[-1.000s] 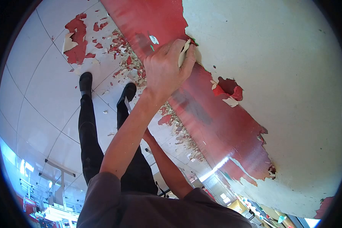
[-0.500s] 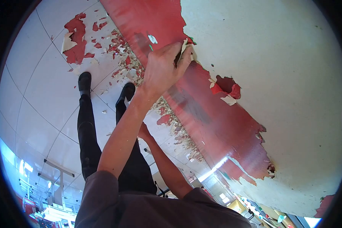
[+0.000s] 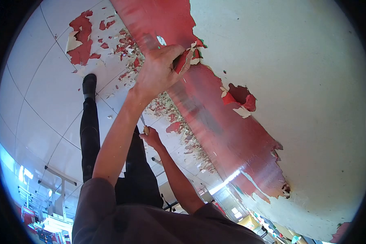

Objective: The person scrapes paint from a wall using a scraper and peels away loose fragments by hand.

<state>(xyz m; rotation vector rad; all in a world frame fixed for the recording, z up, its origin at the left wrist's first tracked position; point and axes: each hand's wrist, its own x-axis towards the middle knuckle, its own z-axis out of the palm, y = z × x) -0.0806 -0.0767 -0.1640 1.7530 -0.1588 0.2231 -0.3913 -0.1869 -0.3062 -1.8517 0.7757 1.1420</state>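
Note:
My left hand is closed on a curled flap of peeling red paint, pulled up from the wall where the red band meets bare pale plaster. The flap still seems joined to the surface near its upper end. Lower down, beside my leg, my right hand grips a tool with a pale handle; a thin grey blade sticks out beyond it, partly hidden behind my left forearm. The red-painted band is scuffed grey in places and has a ragged edge against the pale wall.
A torn, curled paint patch stands out from the wall. Paint chips and crumbs line the wall's foot on the tiled floor. A large red flake lies near my shoe. Metal-legged furniture stands at lower left.
My left hand has drawn back leftward with the paint flap, showing more of its red side. My right hand has come further into sight, revealing the tool. One foot is now hidden behind my arm.

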